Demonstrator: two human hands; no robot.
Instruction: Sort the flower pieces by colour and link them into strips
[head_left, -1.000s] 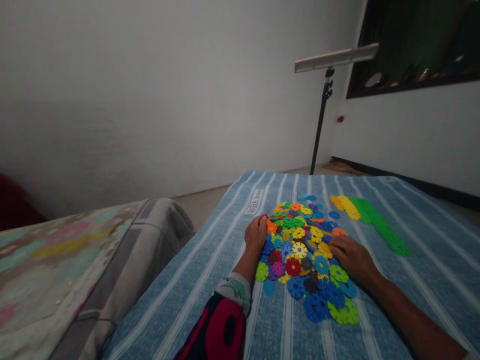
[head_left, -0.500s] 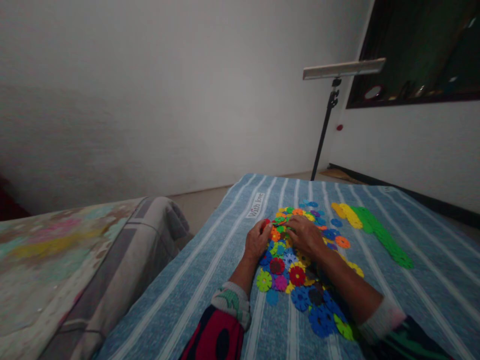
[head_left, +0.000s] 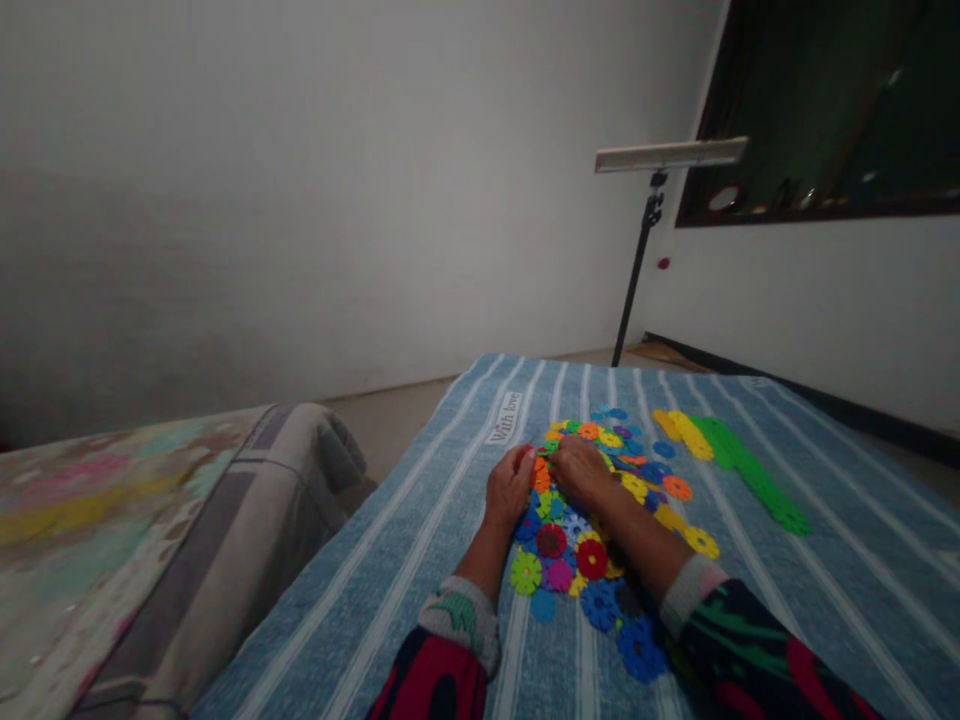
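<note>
A heap of flat, flower-shaped plastic discs point(head_left: 600, 510) in many colours lies on a blue striped cloth point(head_left: 450, 560). My left hand point(head_left: 508, 487) rests at the heap's left edge, fingers curled against the discs. My right hand point(head_left: 583, 470) has crossed over the heap and lies close to the left one, fingers bent down onto discs at the upper left of the heap. What either hand grips is hidden by the fingers. A joined row of yellow and green discs point(head_left: 731, 460) lies apart at the right.
A folded grey blanket point(head_left: 255, 530) and a faded patterned sheet point(head_left: 90, 520) lie to the left. A light bar on a black stand point(head_left: 645, 230) rises behind the cloth near the white wall. A dark window point(head_left: 832, 110) fills the upper right.
My right hand has moved from the heap's right side across to the upper left, beside my left hand. My left hand has hardly shifted. The camera has tilted slightly.
</note>
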